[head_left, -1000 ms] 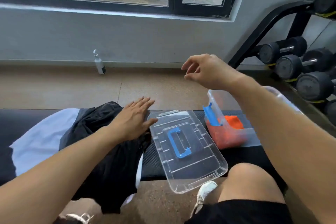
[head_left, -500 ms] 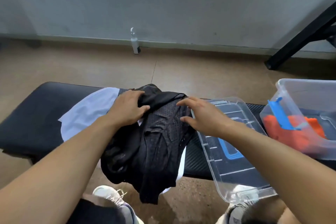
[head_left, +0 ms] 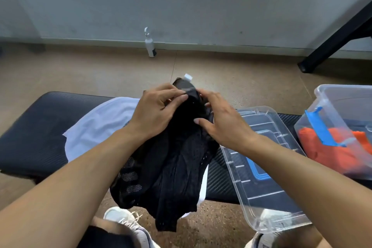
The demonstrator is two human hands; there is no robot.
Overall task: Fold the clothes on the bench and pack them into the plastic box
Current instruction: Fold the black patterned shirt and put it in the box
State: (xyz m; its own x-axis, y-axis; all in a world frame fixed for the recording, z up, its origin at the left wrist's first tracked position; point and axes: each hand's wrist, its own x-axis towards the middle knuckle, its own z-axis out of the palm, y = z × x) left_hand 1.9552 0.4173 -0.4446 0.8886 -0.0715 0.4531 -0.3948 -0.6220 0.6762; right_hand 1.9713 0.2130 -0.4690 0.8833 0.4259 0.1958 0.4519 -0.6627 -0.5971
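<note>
A black mesh garment (head_left: 173, 167) hangs over the front of the black bench (head_left: 36, 133), lifted at its top edge where a white tag sticks out. My left hand (head_left: 155, 115) pinches that top edge between thumb and fingers. My right hand (head_left: 219, 123) grips the same edge from the right, fingers curled into the fabric. A white garment (head_left: 100, 125) lies under the black one on the bench. The clear plastic box (head_left: 342, 127) with a blue latch stands at the right and holds folded orange cloth (head_left: 322, 147).
The box's clear lid (head_left: 267, 177) with a blue handle lies on the bench, overhanging its front edge. A white spray bottle (head_left: 150, 45) stands by the wall. A black rack leg (head_left: 332, 40) slants at the far right. My shoes show below the bench.
Both hands have gathered the black garment's top edge and raised it off the bench. The right hand came over from the box side a second ago.
</note>
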